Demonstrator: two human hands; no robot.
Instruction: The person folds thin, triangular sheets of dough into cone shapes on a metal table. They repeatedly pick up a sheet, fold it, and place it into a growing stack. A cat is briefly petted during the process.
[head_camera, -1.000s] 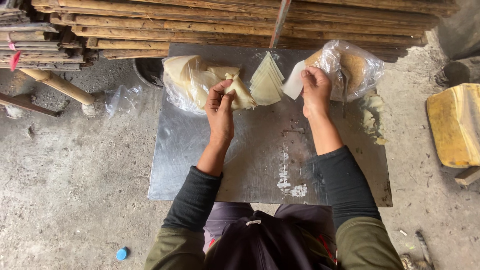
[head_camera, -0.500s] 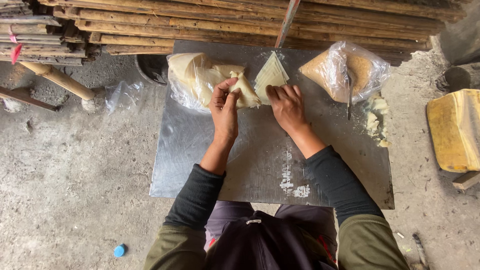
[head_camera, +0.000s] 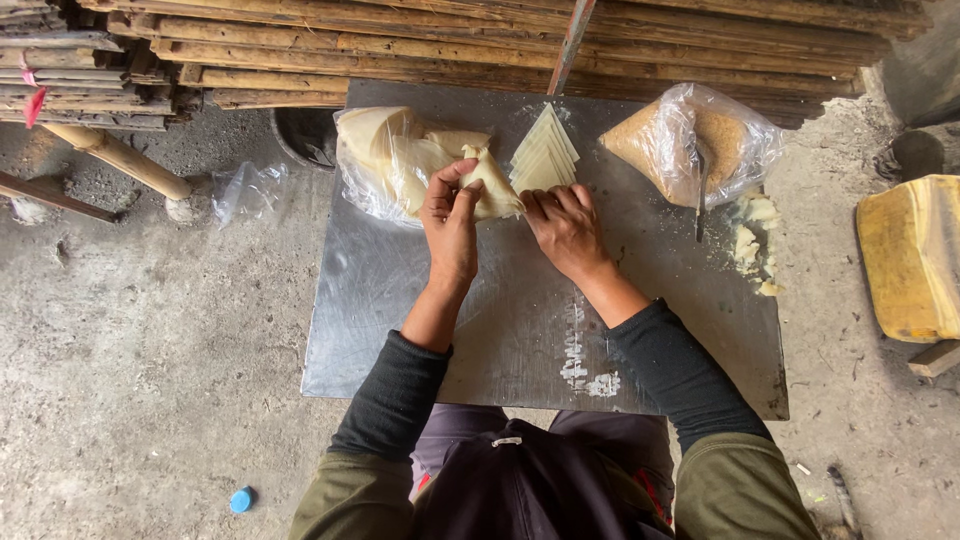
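Since the earlier frame, the right hand has been brought away from the bag of brown filling at the right and set down beside the fanned stack of pale triangular wrappers, its fingers spread and resting at the stack's lower edge; whether a sheet is pinched cannot be told. The left hand has stayed at the folded pastry piece, which is gripped between thumb and fingers, just in front of the clear bag of finished pale pieces.

As judged from the layout, a good share of the folding has been done: the left bag is well filled, while many wrappers and much filling are left.

A clear plastic bag holds the brown crumbly filling at the far right of the metal surface, with a utensil stuck in it. Pale scraps are scattered beside it. A yellow container is seen on the floor at right, a small blue cap at lower left.
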